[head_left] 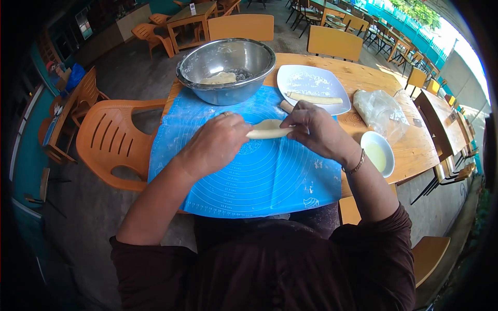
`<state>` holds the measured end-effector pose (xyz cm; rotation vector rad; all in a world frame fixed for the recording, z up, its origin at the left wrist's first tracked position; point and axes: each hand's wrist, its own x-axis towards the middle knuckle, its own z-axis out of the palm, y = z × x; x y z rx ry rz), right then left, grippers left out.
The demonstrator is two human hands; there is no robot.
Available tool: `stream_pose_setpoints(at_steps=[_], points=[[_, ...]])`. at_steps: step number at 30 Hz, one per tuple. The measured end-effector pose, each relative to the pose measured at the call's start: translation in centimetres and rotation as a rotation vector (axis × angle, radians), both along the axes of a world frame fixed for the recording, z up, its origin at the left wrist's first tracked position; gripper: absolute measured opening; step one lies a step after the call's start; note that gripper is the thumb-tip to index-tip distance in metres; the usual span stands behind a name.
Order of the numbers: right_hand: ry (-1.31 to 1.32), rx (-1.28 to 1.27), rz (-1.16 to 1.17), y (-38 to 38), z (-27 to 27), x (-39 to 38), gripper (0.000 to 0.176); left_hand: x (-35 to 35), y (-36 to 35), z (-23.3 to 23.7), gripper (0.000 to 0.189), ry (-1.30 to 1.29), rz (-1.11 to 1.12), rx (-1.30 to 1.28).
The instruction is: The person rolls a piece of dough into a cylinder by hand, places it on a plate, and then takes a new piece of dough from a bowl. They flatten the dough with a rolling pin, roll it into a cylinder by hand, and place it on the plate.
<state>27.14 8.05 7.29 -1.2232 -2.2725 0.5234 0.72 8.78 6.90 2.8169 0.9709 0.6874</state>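
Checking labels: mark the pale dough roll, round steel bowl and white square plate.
pale dough roll (268,129), head view, middle.
round steel bowl (228,95), head view, outer wall.
white square plate (282,79), head view, rim.

Orange chairs (92,136) (plastic), grey floor (129,78)

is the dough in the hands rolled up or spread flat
Rolled up: the dough is a narrow log, held at its ends by the left hand and right hand over the blue mat.
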Motion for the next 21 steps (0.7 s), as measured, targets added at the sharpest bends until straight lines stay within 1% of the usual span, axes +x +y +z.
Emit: stream_pose_setpoints(at_steps=[2, 4, 5, 8, 10, 12, 14, 15, 16, 17, 18, 20, 21], points=[[-0.011, 0.124, 0.047, -1.8, -2.1, 0.1, 0.022, -0.3, -1.6, -2.9, 0.018, -0.032, -0.060, 0.057], [-0.048, 0.112, 0.075, -3.5, -4.2, 0.1, 0.024, -0.3, -3.6, -5.8, 0.019, -0.052, -0.058, 0.093], [-0.064, 0.123, 0.047, -4.6, -4.7, -0.1, 0.022, -0.3, -4.3, -6.6, 0.019, -0.073, -0.060, 0.130], [-0.110, 0.139, -0.005, -6.2, -5.6, 0.0, 0.020, -0.6, -5.3, -6.6, 0.020, -0.098, -0.035, 0.104], [-0.080, 0.174, -0.015, -6.6, -5.5, 0.0, 0.021, -0.6, -5.3, -6.6, 0.021, -0.111, -0.032, 0.067], [-0.074, 0.156, -0.019, -6.3, -5.5, 0.0, 0.021, -0.7, -5.1, -6.5, 0.022, -0.121, -0.030, 0.033], [-0.066, 0.139, -0.027, -5.8, -5.5, 0.2, 0.021, -0.9, -4.5, -6.2, 0.024, -0.180, -0.014, -0.076], [-0.054, 0.071, -0.021, -5.4, -5.5, 0.3, 0.021, -1.0, -4.1, -6.0, 0.024, -0.179, -0.014, -0.076], [-0.040, 0.002, -0.015, -5.0, -5.5, 0.5, 0.021, -1.2, -3.7, -6.0, 0.025, -0.200, -0.013, -0.172], [-0.038, 0.001, -0.014, -4.5, -5.5, 0.6, 0.021, -1.4, -3.6, -5.9, 0.025, -0.221, -0.011, -0.268], [-0.047, 0.014, 0.008, -4.0, -5.6, 0.8, 0.021, -1.3, -3.7, -5.8, 0.025, -0.220, -0.010, -0.268], [-0.057, 0.032, 0.031, -3.6, -5.4, 0.8, 0.020, -1.1, -3.9, -5.2, 0.026, -0.111, 0.068, -0.213], [-0.096, 0.078, -0.012, -3.7, -5.2, 0.6, 0.022, -0.7, -4.1, -4.8, 0.026, -0.111, 0.071, -0.211]])
